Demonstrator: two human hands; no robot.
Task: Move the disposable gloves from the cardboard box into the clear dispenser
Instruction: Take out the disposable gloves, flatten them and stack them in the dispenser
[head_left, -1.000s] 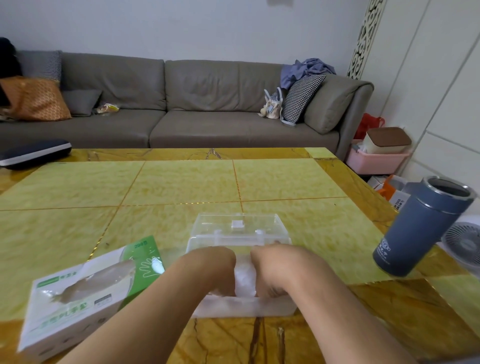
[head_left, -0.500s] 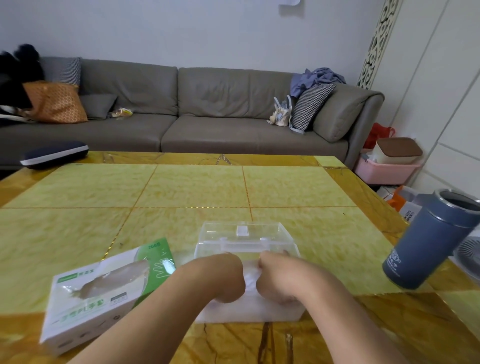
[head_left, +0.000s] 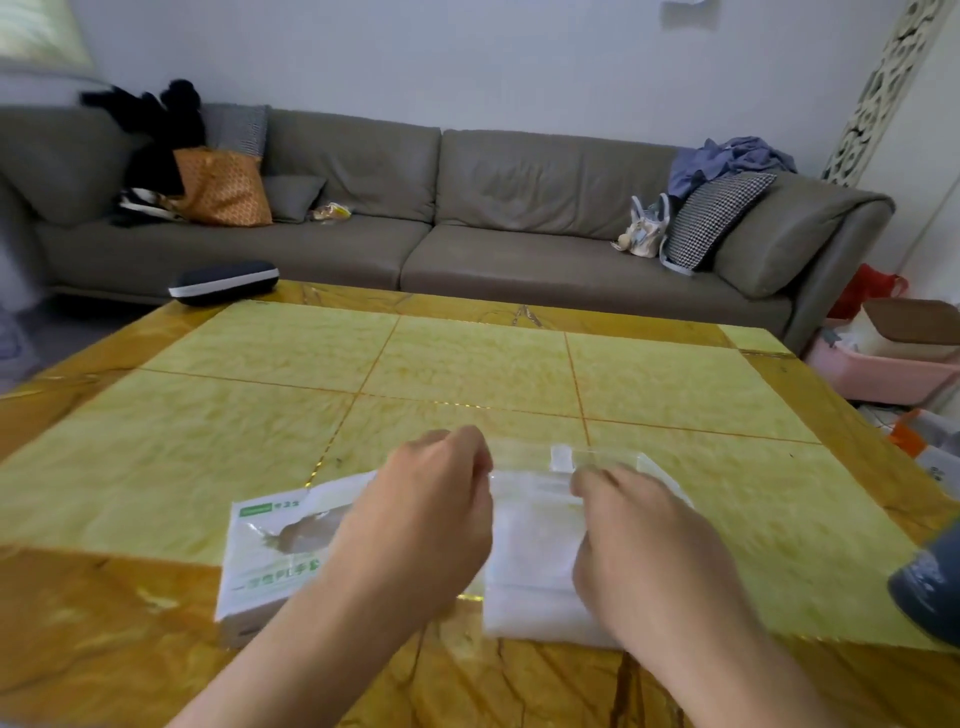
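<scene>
While both hands are working over the clear plastic dispenser (head_left: 535, 545), the left hand (head_left: 426, 514) and right hand (head_left: 639, 540) are curling their fingers at its lid edge; whether they are pinching it is unclear. Translucent white disposable gloves (head_left: 530, 566) are lying inside. Judged nearly done: closing is remaining. A white-and-green cardboard box (head_left: 275, 556) is sitting just left on the yellow marble table (head_left: 467, 374), facing a grey sofa (head_left: 467, 208).

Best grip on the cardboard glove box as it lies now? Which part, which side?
Grip the cardboard glove box across its two long side walls, coming down from above near its left end. It lies flat on the table with its torn opening facing up, so the walls are the firm parts. Its right end sits under the left hand, and the clear dispenser crowds that side; the left end is free.
</scene>
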